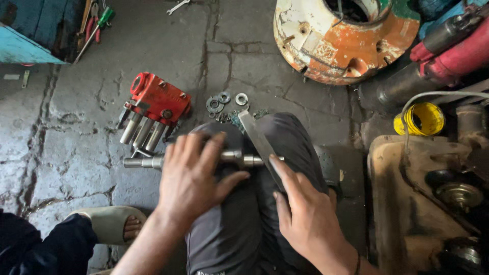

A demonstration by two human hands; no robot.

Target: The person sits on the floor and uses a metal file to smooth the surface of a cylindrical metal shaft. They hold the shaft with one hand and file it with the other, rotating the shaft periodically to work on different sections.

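Observation:
My left hand point(191, 175) presses flat on a steel spool shaft point(145, 162) that lies across my knee point(239, 224) in dark trousers. Both ends of the shaft stick out from under the palm. My right hand point(303, 211) grips a flat metal file point(256, 138), whose blade slants up to the left and rests on the shaft's right end. A red valve block point(159, 98) with three steel spools sticking out lies on the floor just beyond the shaft.
Washers and rings point(224, 100) lie on the cracked concrete floor point(76, 137). A rusty orange-white housing point(346, 38) stands at the top. A yellow can point(419, 119) and greasy machine parts point(433, 198) are at right. Hand tools point(97, 23) sit top left. A sandalled foot point(114, 224) is at lower left.

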